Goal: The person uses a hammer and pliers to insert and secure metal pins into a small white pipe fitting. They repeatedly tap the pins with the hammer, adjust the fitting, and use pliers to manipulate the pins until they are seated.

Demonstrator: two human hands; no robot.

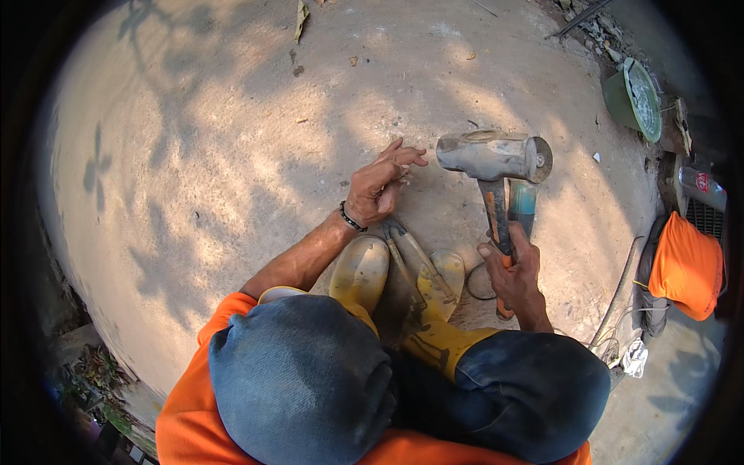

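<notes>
My right hand [518, 273] is wrapped round the black and orange handle of a club hammer [488, 155]. Its heavy, worn grey head is raised to the upper left of that hand. Partly hidden behind the handle is a teal and dark cylindrical thing [522, 200], whose kind I cannot make out. My left hand [378, 184] wears a dark beaded bracelet and is held left of the hammer head, apart from it. Its fingers are loosely bent and spread, with nothing visible in them. Long-handled metal pincers [417, 263] lie between my yellow boots [363, 267].
Dusty concrete ground [256, 139] with dappled shade spreads ahead. At the right stand a green bucket [642, 101], a clear plastic bottle [701, 186] and an orange cloth or bag [686, 267]. Rubble [601, 35] lines the far right edge. A thin dark cable loops beside my right boot.
</notes>
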